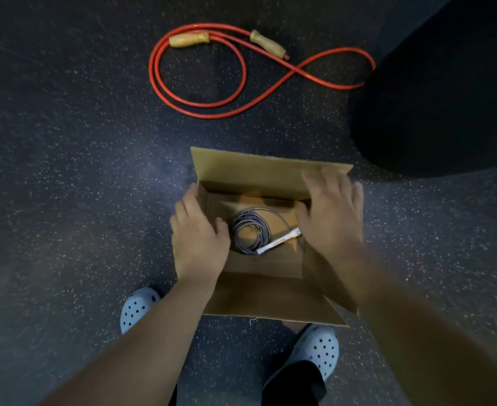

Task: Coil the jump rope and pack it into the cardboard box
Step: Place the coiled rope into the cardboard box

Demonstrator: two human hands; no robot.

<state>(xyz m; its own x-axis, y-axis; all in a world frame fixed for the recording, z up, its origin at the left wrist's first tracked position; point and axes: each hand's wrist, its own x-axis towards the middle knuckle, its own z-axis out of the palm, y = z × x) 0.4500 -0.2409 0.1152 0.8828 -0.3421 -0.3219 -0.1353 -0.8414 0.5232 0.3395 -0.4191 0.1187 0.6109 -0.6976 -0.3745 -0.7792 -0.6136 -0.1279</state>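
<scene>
An open cardboard box (259, 171) stands on the dark speckled floor in front of my feet. Inside it lies a grey jump rope (248, 230), coiled into a small ring, with a white handle (279, 241) across its right side. My left hand (198, 238) rests flat over the box's left edge, fingers spread, holding nothing. My right hand (333, 212) lies spread over the right side flap, fingertips near the far flap. A red jump rope (200, 104) with two tan handles lies looped on the floor beyond the box.
A large black object (446, 92) fills the upper right, close to the box's far right corner. My two light-blue clogs (319, 351) stand just behind the box's near flap. Speckled floor spreads to the left.
</scene>
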